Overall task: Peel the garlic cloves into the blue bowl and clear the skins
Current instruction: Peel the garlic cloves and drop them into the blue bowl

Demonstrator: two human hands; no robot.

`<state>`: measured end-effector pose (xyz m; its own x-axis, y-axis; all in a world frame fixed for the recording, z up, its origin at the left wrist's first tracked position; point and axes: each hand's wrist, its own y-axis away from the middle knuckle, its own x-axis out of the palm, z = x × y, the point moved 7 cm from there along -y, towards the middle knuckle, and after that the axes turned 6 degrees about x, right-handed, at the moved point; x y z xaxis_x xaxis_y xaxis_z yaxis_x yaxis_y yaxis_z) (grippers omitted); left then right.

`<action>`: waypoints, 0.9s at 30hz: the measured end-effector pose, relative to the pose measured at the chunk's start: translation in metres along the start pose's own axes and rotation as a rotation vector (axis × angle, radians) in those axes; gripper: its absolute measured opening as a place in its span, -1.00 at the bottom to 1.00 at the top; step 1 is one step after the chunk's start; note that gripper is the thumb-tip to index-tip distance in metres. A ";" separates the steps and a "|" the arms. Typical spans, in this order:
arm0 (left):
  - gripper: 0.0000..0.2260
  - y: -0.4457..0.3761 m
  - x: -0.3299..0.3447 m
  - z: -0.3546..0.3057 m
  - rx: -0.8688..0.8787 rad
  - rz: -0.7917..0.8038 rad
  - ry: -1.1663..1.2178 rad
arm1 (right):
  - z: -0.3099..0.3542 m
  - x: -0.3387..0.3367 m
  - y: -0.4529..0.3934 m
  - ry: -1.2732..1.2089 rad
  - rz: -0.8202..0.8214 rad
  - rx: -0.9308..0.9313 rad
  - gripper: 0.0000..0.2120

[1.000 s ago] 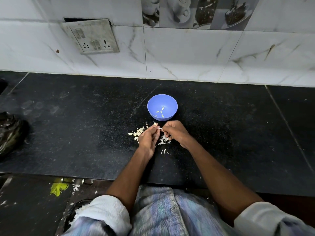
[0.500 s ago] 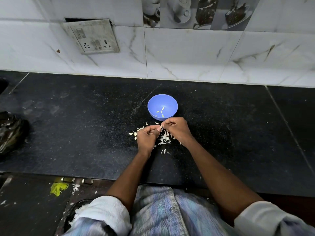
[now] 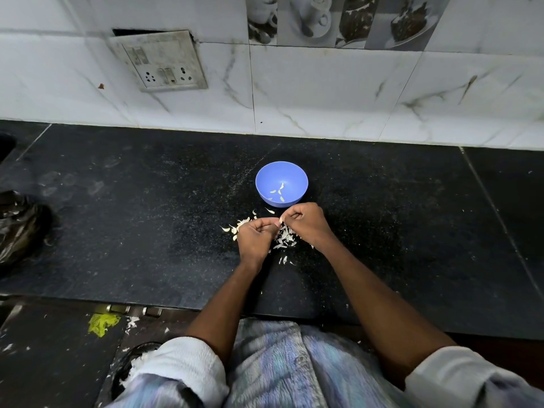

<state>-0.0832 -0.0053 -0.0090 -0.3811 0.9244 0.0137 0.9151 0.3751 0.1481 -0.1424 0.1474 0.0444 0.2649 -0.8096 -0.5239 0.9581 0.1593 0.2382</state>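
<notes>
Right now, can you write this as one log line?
left hand: pinching garlic clove | right hand: peeling it | blue bowl: few pieces | skins: on counter

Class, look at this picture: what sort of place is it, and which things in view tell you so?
Most likely a home kitchen. A black speckled stone counter runs under white marble-look wall tiles, some printed with cups and cakes; a small round blue plastic bowl stands beside scattered garlic skins.

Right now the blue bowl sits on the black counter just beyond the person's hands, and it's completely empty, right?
Not quite. The head view shows the blue bowl is not empty: a few pale garlic pieces lie in its bottom. The rest holds: it sits on the black counter just beyond the left hand and right hand.
</notes>
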 end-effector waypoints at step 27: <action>-0.84 0.007 0.011 0.017 -0.351 0.030 0.279 | -0.008 0.004 -0.003 -0.056 0.079 0.037 -0.77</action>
<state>-0.0788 0.0085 -0.0244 -0.4199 0.8626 0.2819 0.8446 0.2578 0.4693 -0.1437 0.1482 0.0345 0.3320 -0.8256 -0.4564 0.9295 0.2037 0.3075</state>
